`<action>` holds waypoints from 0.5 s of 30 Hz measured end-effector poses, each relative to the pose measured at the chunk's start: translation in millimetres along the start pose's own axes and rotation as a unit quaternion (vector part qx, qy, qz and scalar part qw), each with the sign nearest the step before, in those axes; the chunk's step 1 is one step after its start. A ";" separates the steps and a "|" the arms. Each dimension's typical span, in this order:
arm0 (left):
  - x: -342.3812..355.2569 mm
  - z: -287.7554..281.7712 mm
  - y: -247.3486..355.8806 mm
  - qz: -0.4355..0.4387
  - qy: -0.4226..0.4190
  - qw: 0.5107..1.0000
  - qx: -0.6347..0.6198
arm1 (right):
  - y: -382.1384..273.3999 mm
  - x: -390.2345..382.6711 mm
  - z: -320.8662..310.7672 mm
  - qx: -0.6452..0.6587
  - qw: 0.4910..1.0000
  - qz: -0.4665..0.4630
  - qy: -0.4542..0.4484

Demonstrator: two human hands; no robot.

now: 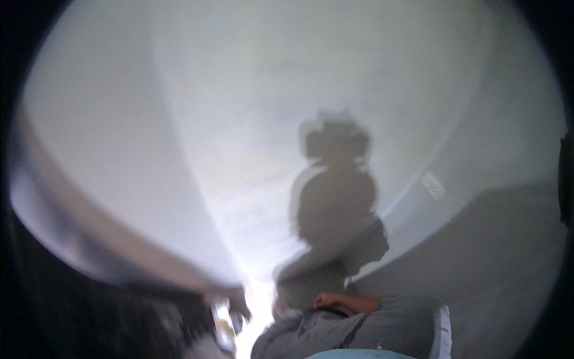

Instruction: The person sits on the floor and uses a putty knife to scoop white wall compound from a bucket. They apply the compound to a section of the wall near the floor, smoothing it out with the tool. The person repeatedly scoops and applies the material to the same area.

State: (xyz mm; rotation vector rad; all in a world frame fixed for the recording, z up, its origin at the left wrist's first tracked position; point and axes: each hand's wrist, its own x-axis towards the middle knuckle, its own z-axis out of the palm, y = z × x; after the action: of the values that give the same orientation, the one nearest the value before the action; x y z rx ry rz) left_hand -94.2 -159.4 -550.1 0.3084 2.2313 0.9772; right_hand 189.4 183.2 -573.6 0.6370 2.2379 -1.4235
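Right hand: fingers apparently curled; cannot tell whether grasping. Left hand: not seen. Grey garment: just below the right hand; probably light, soft, pliable, hardly slippery or fragile; best gripped by a fold. Pale wall: beyond the hand.

One wide fisheye view looks out from the wearer's head, facing a broad pale surface, with grey clothing near, at the lower edge.
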 end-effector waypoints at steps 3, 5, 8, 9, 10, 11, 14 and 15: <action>56.2 -32.1 91.6 0.135 -0.016 0.990 -0.025 | 7.1 -2.0 41.6 0.131 0.987 0.075 -0.057; 77.8 -48.1 129.1 0.198 -0.046 0.979 -0.028 | -0.4 3.9 77.2 0.081 0.991 0.096 -0.036; 64.0 -53.3 156.3 0.243 -0.052 0.968 -0.040 | -38.2 20.4 79.9 0.000 0.997 0.074 -0.031; 60.3 -56.7 160.5 0.249 -0.047 0.967 -0.039 | -51.9 29.2 74.8 -0.012 0.998 0.059 -0.026; 47.5 -53.6 179.2 0.261 -0.052 0.963 -0.035 | -62.2 22.6 63.0 -0.019 0.998 0.052 -0.013; 51.9 -63.6 181.8 0.267 -0.051 0.962 -0.030 | -81.2 42.1 60.3 -0.021 0.999 0.033 -0.008; 52.5 -77.5 190.0 0.263 -0.053 0.963 -0.025 | -123.7 67.8 43.2 -0.036 0.999 -0.001 0.007; 52.1 -83.2 192.8 0.262 -0.051 0.963 -0.024 | -140.3 77.1 36.7 -0.042 0.999 -0.018 0.011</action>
State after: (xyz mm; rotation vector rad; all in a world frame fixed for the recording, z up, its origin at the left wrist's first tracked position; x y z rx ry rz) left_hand -198.0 -49.2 -395.5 0.9400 2.0646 1.2481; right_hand 49.5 109.3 -529.6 0.5909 2.3226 -1.3372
